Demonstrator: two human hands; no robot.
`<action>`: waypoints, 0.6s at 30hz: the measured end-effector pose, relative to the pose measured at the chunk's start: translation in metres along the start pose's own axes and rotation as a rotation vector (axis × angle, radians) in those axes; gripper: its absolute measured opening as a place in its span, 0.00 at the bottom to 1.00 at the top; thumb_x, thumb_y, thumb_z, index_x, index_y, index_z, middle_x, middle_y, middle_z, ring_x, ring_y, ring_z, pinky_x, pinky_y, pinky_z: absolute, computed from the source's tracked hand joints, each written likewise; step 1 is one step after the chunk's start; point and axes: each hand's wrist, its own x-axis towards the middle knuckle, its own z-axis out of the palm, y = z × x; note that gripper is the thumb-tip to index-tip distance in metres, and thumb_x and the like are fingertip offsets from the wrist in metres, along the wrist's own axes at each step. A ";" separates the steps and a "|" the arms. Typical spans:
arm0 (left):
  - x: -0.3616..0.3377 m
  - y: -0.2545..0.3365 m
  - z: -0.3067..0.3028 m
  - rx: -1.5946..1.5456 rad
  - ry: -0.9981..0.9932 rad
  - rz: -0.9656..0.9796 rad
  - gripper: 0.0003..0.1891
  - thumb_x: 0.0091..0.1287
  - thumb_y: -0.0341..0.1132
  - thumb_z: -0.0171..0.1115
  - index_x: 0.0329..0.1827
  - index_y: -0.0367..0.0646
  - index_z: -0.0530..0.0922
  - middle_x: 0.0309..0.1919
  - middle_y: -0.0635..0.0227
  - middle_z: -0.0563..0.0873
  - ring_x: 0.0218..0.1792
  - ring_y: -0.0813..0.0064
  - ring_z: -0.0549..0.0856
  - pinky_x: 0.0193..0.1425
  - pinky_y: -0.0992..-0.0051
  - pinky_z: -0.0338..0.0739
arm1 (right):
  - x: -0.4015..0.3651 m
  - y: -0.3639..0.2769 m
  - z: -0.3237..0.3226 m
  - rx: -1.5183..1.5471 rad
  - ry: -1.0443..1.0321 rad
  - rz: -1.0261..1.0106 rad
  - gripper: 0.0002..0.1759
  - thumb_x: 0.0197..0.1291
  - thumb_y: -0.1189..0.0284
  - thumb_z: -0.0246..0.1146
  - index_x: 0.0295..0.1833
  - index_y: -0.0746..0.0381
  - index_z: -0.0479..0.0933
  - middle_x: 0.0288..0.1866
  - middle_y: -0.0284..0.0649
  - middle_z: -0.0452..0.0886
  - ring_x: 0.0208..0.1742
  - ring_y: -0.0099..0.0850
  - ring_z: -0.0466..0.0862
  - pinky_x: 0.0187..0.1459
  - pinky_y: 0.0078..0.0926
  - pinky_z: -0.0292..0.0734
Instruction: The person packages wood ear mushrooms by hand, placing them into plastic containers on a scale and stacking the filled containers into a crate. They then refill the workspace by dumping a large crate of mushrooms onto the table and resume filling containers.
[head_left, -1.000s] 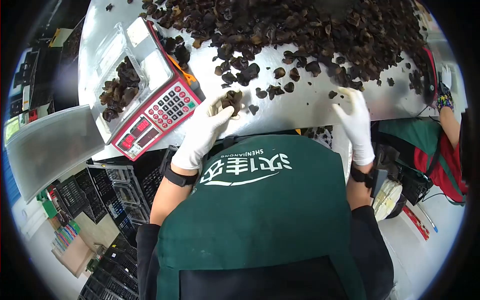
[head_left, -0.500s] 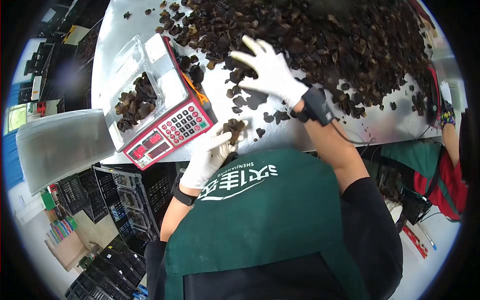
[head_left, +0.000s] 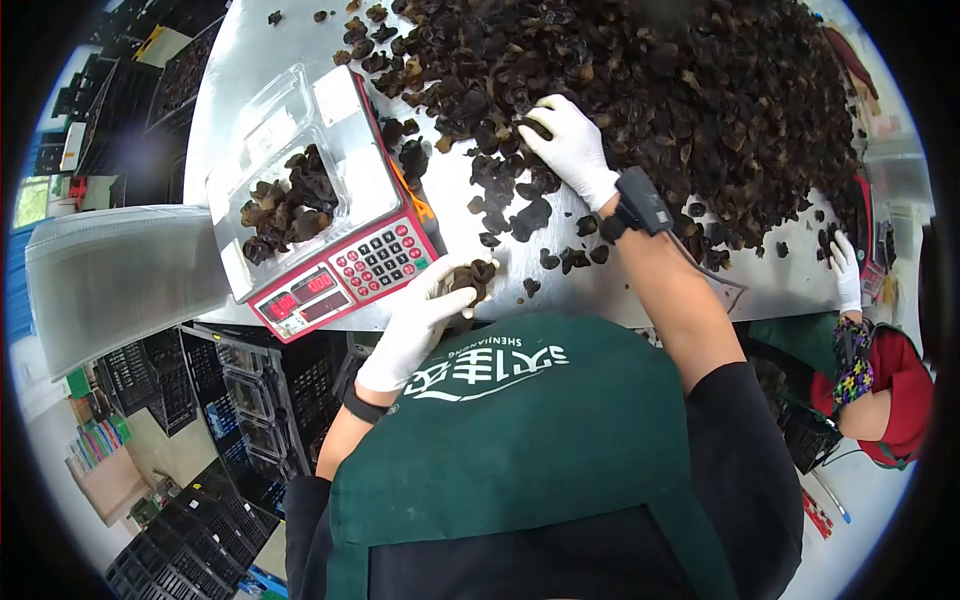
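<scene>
My left hand (head_left: 430, 307), in a white glove, is closed around a brown wood ear mushroom (head_left: 472, 281) near the table's front edge. Out at the near side of the heap of wood ear mushrooms (head_left: 690, 90), my gloved right hand (head_left: 572, 148) has its fingers curled and pinched over a dark wood ear mushroom (head_left: 537, 127). To the left, a red and silver digital scale (head_left: 375, 262) carries a clear plastic box (head_left: 222, 208), with several wood ear mushrooms (head_left: 292, 205) inside it. Loose pieces lie between my two hands.
Beside the scale's right edge lies an orange-handled tool (head_left: 418, 205). A stack of clear plastic boxes (head_left: 120, 280) stands left of the scale. Black crates (head_left: 190, 540) are at lower left. At far right, a co-worker's gloved hand (head_left: 846, 270) is over the metal table (head_left: 375, 318).
My right hand has gone from spread fingers above the table to curled fingers at the heap's edge. My left hand keeps its mushroom. The co-worker's hand has come further into view.
</scene>
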 end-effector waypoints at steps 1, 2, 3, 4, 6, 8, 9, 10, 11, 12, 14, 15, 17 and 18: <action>-0.006 0.008 0.003 0.043 0.027 0.030 0.24 0.68 0.31 0.62 0.67 0.35 0.72 0.56 0.60 0.82 0.49 0.73 0.80 0.46 0.78 0.71 | 0.002 0.005 -0.002 0.070 0.014 0.029 0.11 0.58 0.67 0.70 0.42 0.62 0.83 0.42 0.39 0.83 0.43 0.39 0.85 0.47 0.31 0.81; -0.013 0.018 0.006 0.087 0.052 0.060 0.24 0.67 0.30 0.62 0.67 0.35 0.72 0.55 0.60 0.83 0.49 0.73 0.80 0.46 0.78 0.71 | 0.004 0.010 -0.002 0.139 0.029 0.058 0.10 0.58 0.69 0.69 0.41 0.63 0.83 0.40 0.40 0.83 0.41 0.39 0.86 0.46 0.30 0.81; -0.022 0.036 0.014 0.103 0.082 0.093 0.23 0.66 0.27 0.61 0.65 0.34 0.74 0.54 0.59 0.84 0.47 0.73 0.81 0.47 0.77 0.74 | 0.008 0.005 -0.007 0.222 0.042 0.181 0.10 0.59 0.70 0.69 0.43 0.64 0.84 0.37 0.42 0.85 0.39 0.35 0.86 0.45 0.28 0.80; -0.030 0.052 0.018 0.244 0.162 0.202 0.22 0.63 0.24 0.60 0.63 0.34 0.76 0.54 0.60 0.84 0.47 0.75 0.81 0.51 0.76 0.76 | 0.014 0.001 -0.014 0.259 0.010 0.300 0.11 0.62 0.68 0.69 0.45 0.63 0.86 0.39 0.38 0.87 0.38 0.27 0.85 0.42 0.24 0.79; -0.042 0.080 0.008 0.390 0.293 0.394 0.22 0.63 0.22 0.60 0.62 0.37 0.79 0.53 0.65 0.83 0.48 0.77 0.81 0.58 0.76 0.75 | 0.029 -0.020 -0.047 0.747 -0.202 0.713 0.12 0.63 0.66 0.68 0.46 0.62 0.87 0.39 0.34 0.88 0.37 0.21 0.83 0.40 0.20 0.77; -0.045 0.095 -0.021 0.528 0.473 0.648 0.23 0.63 0.17 0.55 0.63 0.36 0.78 0.56 0.65 0.83 0.49 0.77 0.81 0.59 0.76 0.76 | 0.035 -0.024 -0.048 1.263 -0.144 0.850 0.11 0.67 0.68 0.65 0.48 0.63 0.86 0.40 0.32 0.86 0.35 0.21 0.81 0.39 0.18 0.80; -0.046 0.104 -0.035 0.526 0.539 0.699 0.23 0.65 0.16 0.55 0.64 0.36 0.77 0.58 0.65 0.82 0.50 0.77 0.81 0.61 0.75 0.76 | 0.037 -0.028 -0.051 1.434 -0.196 0.892 0.12 0.68 0.68 0.64 0.50 0.63 0.85 0.42 0.34 0.86 0.35 0.22 0.83 0.39 0.19 0.82; -0.044 0.108 -0.055 0.600 0.626 0.771 0.22 0.67 0.16 0.56 0.64 0.35 0.76 0.60 0.64 0.81 0.53 0.76 0.81 0.64 0.74 0.75 | 0.041 -0.031 -0.054 1.606 -0.255 0.931 0.12 0.68 0.69 0.64 0.52 0.62 0.84 0.44 0.36 0.87 0.36 0.22 0.84 0.40 0.21 0.84; -0.045 0.113 -0.071 0.664 0.682 0.787 0.22 0.67 0.16 0.57 0.64 0.35 0.76 0.60 0.64 0.81 0.55 0.75 0.81 0.65 0.73 0.75 | 0.042 -0.030 -0.047 1.703 -0.281 0.902 0.13 0.68 0.69 0.64 0.53 0.63 0.84 0.45 0.38 0.87 0.37 0.24 0.85 0.41 0.23 0.85; -0.045 0.117 -0.083 0.729 0.742 0.802 0.22 0.67 0.17 0.58 0.65 0.35 0.76 0.60 0.63 0.81 0.56 0.74 0.81 0.65 0.72 0.75 | 0.047 -0.038 -0.041 1.801 -0.312 0.871 0.13 0.68 0.69 0.64 0.54 0.64 0.83 0.46 0.39 0.86 0.38 0.26 0.86 0.42 0.25 0.86; -0.044 0.119 -0.100 0.908 0.810 0.784 0.24 0.66 0.18 0.59 0.66 0.39 0.76 0.58 0.60 0.82 0.57 0.72 0.82 0.65 0.70 0.76 | 0.057 -0.058 -0.032 1.870 -0.348 0.857 0.13 0.68 0.69 0.65 0.52 0.64 0.83 0.46 0.41 0.85 0.37 0.30 0.85 0.37 0.26 0.85; -0.042 0.121 -0.104 1.025 0.792 0.800 0.25 0.64 0.19 0.61 0.66 0.41 0.77 0.57 0.60 0.83 0.57 0.70 0.82 0.65 0.70 0.75 | 0.064 -0.073 -0.032 1.951 -0.422 0.827 0.13 0.68 0.68 0.65 0.52 0.64 0.82 0.46 0.41 0.85 0.37 0.30 0.84 0.37 0.26 0.85; -0.043 0.119 -0.108 1.421 0.866 0.747 0.28 0.59 0.25 0.67 0.66 0.46 0.78 0.57 0.59 0.84 0.60 0.62 0.81 0.69 0.67 0.70 | 0.079 -0.109 -0.030 1.999 -0.513 0.812 0.13 0.67 0.67 0.65 0.52 0.64 0.83 0.45 0.41 0.85 0.35 0.30 0.83 0.33 0.25 0.83; -0.044 0.118 -0.110 1.452 0.808 0.643 0.30 0.58 0.28 0.69 0.68 0.49 0.77 0.60 0.61 0.84 0.63 0.61 0.79 0.71 0.63 0.66 | 0.090 -0.126 -0.029 1.947 -0.587 0.794 0.14 0.68 0.66 0.65 0.51 0.64 0.83 0.42 0.39 0.85 0.34 0.26 0.82 0.30 0.22 0.81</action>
